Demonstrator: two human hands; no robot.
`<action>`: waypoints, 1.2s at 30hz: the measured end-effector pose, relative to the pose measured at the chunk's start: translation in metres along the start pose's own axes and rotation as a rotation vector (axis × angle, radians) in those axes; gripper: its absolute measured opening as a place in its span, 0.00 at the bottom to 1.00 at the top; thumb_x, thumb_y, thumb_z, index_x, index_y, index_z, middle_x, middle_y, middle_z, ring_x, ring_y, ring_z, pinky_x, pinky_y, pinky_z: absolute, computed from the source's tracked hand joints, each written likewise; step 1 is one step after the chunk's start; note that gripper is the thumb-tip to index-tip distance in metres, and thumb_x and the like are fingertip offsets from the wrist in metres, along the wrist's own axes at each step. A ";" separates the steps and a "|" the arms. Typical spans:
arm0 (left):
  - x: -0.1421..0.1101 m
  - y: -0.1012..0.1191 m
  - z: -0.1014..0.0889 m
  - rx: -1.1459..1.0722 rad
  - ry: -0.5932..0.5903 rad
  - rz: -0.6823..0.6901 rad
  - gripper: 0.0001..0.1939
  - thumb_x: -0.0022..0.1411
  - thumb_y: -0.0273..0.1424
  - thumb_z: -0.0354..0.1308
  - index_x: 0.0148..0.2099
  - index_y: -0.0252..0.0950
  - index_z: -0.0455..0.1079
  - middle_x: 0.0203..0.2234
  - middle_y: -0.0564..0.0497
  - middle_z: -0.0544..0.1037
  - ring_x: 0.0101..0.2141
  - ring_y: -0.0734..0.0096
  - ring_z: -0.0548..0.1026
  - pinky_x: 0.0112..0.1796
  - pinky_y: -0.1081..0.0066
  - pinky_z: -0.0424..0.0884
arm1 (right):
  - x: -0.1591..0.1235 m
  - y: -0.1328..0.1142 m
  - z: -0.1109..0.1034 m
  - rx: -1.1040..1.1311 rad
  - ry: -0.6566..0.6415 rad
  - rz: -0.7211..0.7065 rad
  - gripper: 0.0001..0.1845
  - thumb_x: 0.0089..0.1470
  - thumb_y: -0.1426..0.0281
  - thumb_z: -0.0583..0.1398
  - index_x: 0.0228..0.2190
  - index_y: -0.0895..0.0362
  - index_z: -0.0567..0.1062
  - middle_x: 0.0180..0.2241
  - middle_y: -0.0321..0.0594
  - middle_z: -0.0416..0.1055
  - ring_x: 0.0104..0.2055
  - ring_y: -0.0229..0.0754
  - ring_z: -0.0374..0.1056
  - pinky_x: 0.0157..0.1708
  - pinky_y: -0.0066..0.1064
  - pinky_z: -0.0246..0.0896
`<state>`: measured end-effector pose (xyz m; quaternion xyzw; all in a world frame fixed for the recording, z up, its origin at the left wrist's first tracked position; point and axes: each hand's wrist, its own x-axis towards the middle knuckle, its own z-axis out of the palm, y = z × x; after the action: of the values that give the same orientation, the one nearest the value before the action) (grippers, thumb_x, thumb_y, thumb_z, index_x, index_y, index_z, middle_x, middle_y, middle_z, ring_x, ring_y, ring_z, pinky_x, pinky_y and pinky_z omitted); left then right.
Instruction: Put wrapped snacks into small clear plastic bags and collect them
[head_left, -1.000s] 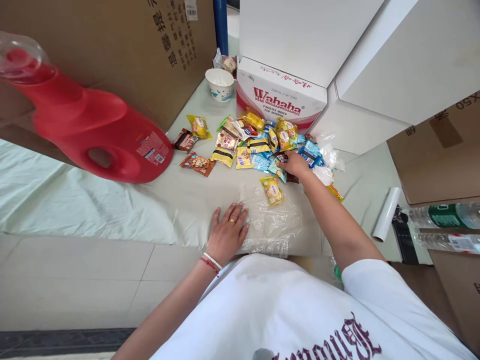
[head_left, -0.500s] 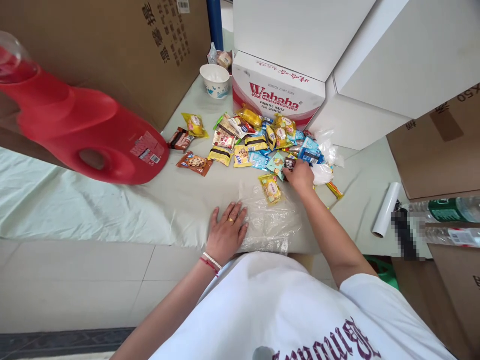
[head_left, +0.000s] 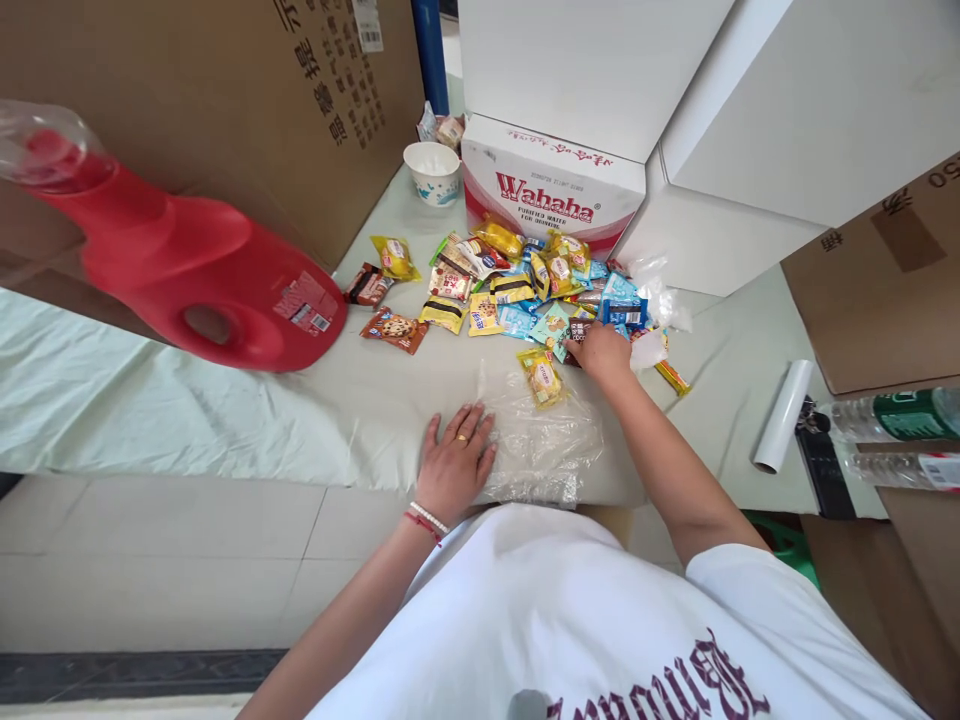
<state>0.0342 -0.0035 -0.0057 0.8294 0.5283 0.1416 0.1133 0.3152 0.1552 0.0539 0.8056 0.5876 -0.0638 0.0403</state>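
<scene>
My left hand (head_left: 456, 455) lies flat, palm down and fingers apart, on the cloth at the left edge of a clear plastic bag (head_left: 544, 450). Among the snacks, my right hand (head_left: 602, 352) has its fingers closed on a brown snack packet (head_left: 580, 328), whose underside is hidden. Touching its left side is a light green packet (head_left: 552, 328). A yellow-wrapped snack (head_left: 541, 377) rests on the bag's far end. Beyond both hands spreads a heap of small wrapped snacks, with a yellow cookie packet (head_left: 485, 314) and a blue packet (head_left: 624, 312) among them.
A big red bottle (head_left: 225, 270) stands left, in front of a brown carton (head_left: 225, 110). A paper bowl (head_left: 433, 172) and a Wahaha box (head_left: 551, 190) are at the back. On the right lie a white roll (head_left: 784, 415) and plastic bottles (head_left: 900, 415).
My right hand has shifted slightly right and nearer to me, and the light green packet beside it shows more fully. My left hand has stayed in place. The view has shifted a little.
</scene>
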 end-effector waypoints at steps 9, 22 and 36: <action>-0.014 0.010 0.001 0.029 -0.028 -0.059 0.29 0.74 0.40 0.45 0.73 0.43 0.56 0.70 0.41 0.60 0.69 0.50 0.60 0.67 0.36 0.38 | -0.013 -0.002 -0.003 0.004 -0.073 -0.170 0.24 0.57 0.67 0.62 0.54 0.60 0.73 0.51 0.59 0.75 0.49 0.59 0.74 0.44 0.41 0.68; -0.029 0.010 -0.027 0.101 0.109 -0.252 0.21 0.72 0.38 0.50 0.62 0.45 0.74 0.69 0.46 0.64 0.65 0.44 0.63 0.62 0.42 0.54 | -0.018 0.015 0.014 0.148 -0.043 0.030 0.32 0.60 0.48 0.60 0.54 0.61 0.72 0.52 0.57 0.72 0.54 0.57 0.71 0.50 0.40 0.65; -0.010 -0.012 -0.006 0.051 -0.023 -0.155 0.31 0.72 0.46 0.46 0.73 0.44 0.56 0.72 0.41 0.57 0.71 0.46 0.55 0.66 0.30 0.38 | -0.033 0.013 -0.014 0.202 0.086 -0.065 0.27 0.57 0.65 0.62 0.56 0.58 0.71 0.50 0.53 0.75 0.51 0.57 0.72 0.48 0.42 0.66</action>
<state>0.0176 -0.0072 -0.0055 0.7904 0.5929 0.1094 0.1089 0.3184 0.1224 0.0723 0.7882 0.6051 -0.0892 -0.0684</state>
